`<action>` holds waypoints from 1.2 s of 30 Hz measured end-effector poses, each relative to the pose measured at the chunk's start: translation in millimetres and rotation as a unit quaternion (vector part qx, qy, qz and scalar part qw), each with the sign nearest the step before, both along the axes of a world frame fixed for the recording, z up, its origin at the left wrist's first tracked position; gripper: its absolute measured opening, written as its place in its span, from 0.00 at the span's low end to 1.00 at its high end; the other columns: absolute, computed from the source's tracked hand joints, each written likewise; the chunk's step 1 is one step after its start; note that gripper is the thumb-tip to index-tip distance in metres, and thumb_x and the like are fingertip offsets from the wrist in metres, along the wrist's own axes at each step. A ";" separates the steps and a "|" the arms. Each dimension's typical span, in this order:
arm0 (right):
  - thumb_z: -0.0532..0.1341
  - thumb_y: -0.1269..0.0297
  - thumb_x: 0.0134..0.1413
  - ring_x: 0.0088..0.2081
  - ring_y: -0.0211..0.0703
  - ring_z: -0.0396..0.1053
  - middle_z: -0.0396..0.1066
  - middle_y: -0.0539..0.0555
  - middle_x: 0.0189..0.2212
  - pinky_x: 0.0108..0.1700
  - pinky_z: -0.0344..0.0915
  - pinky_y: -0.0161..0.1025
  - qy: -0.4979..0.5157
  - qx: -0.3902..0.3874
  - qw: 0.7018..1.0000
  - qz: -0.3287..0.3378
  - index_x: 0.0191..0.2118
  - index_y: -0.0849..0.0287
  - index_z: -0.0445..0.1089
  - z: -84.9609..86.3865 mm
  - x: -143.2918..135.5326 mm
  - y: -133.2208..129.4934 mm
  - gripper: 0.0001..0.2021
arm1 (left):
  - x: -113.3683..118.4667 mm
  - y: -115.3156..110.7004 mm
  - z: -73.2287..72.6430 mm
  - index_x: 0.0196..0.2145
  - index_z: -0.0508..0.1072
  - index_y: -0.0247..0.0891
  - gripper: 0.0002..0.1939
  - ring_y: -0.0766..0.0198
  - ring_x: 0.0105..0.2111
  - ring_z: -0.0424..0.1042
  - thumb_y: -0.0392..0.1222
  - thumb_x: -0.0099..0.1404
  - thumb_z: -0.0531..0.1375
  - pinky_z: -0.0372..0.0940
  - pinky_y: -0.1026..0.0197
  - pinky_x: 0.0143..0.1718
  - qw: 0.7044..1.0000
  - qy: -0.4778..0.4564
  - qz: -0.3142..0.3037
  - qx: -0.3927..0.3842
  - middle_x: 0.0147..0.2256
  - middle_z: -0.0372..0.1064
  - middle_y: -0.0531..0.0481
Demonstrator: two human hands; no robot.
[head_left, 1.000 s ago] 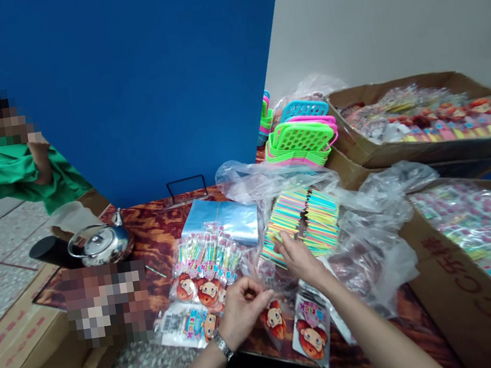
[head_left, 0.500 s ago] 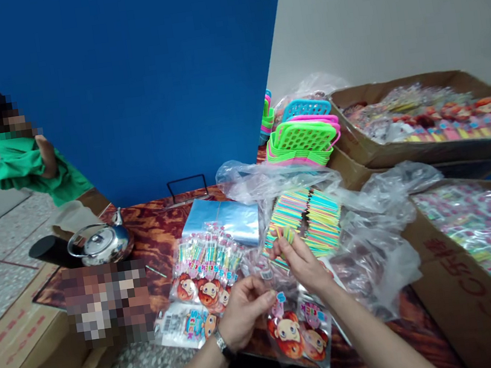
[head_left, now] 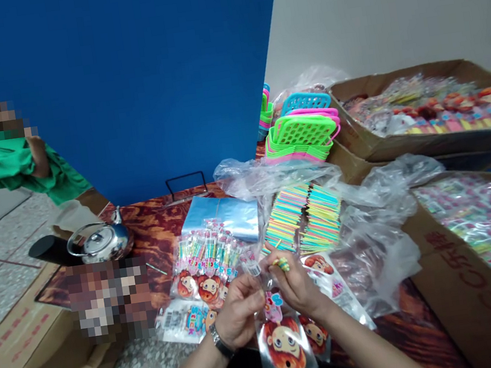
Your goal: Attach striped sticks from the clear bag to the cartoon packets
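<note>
My left hand (head_left: pixel 241 309), with a watch on the wrist, pinches the upper part of a clear printed bag (head_left: pixel 286 346) showing a red-haired cartoon face. Close beside it, my right hand (head_left: pixel 293 281) is closed round a few coloured sticks (head_left: pixel 281 263), its fingertips at the bag's top. Behind my hands lies a large pile of coloured sticks (head_left: pixel 321 216) on clear plastic. Filled stick packs (head_left: pixel 207 256) lie to the left, in front of a stack of blue-tinted clear bags (head_left: pixel 220 218). More printed bags (head_left: pixel 337 287) are under and beside my right forearm.
Stacked plastic baskets (head_left: pixel 302 133) stand at the back. Cardboard boxes of packs (head_left: pixel 440 138) (head_left: pixel 484 229) fill the right side. A metal kettle (head_left: pixel 100 241) and dark cylinder (head_left: pixel 49 251) are at the left, near an open carton (head_left: pixel 54 351). A person in green (head_left: pixel 27 160) stands at far left.
My right hand has moved down from the stick pile to my left hand, keeping its sticks. The printed bag in my left hand now hangs more fully in view.
</note>
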State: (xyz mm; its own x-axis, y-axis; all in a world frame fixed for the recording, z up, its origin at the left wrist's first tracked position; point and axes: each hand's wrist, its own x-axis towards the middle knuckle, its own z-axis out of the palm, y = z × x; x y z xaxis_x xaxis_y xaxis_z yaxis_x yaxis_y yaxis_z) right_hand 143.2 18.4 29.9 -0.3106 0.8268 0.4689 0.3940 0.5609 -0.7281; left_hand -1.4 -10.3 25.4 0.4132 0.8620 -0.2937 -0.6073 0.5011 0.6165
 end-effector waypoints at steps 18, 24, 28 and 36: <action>0.47 0.71 0.59 0.34 0.40 0.70 0.67 0.50 0.31 0.55 0.59 0.52 -0.032 0.097 0.994 0.025 0.43 0.53 0.54 -1.4 1.2 0.7 0.08 | 0.3 -1.2 3.5 0.24 0.69 0.34 0.17 0.67 0.22 0.70 0.42 0.40 0.71 0.65 0.65 0.28 0.998 -0.058 0.001 -0.010 0.22 0.70 0.53; 0.45 0.69 0.60 0.34 0.40 0.70 0.67 0.51 0.31 0.54 0.61 0.51 -0.029 0.102 0.994 0.020 0.43 0.53 0.54 -1.4 2.3 0.0 0.08 | 0.9 -2.0 -0.6 0.25 0.69 0.34 0.15 0.68 0.24 0.70 0.39 0.42 0.71 0.65 0.64 0.30 0.997 -0.070 0.001 -0.015 0.24 0.70 0.53; 0.46 0.68 0.60 0.34 0.40 0.70 0.67 0.50 0.31 0.55 0.59 0.51 -0.019 0.096 0.995 0.019 0.43 0.54 0.56 -3.7 4.4 -1.1 0.07 | 3.1 -2.2 1.1 0.25 0.69 0.34 0.16 0.68 0.24 0.70 0.40 0.41 0.71 0.64 0.64 0.30 0.998 -0.066 0.003 -0.020 0.24 0.70 0.52; 0.47 0.70 0.60 0.36 0.40 0.70 0.67 0.51 0.31 0.54 0.61 0.50 -0.040 0.113 0.993 0.010 0.42 0.55 0.54 -4.2 10.0 -3.7 0.06 | 6.8 -4.1 -3.2 0.25 0.70 0.32 0.15 0.69 0.23 0.68 0.38 0.42 0.71 0.61 0.66 0.28 0.997 -0.069 0.004 -0.020 0.23 0.69 0.52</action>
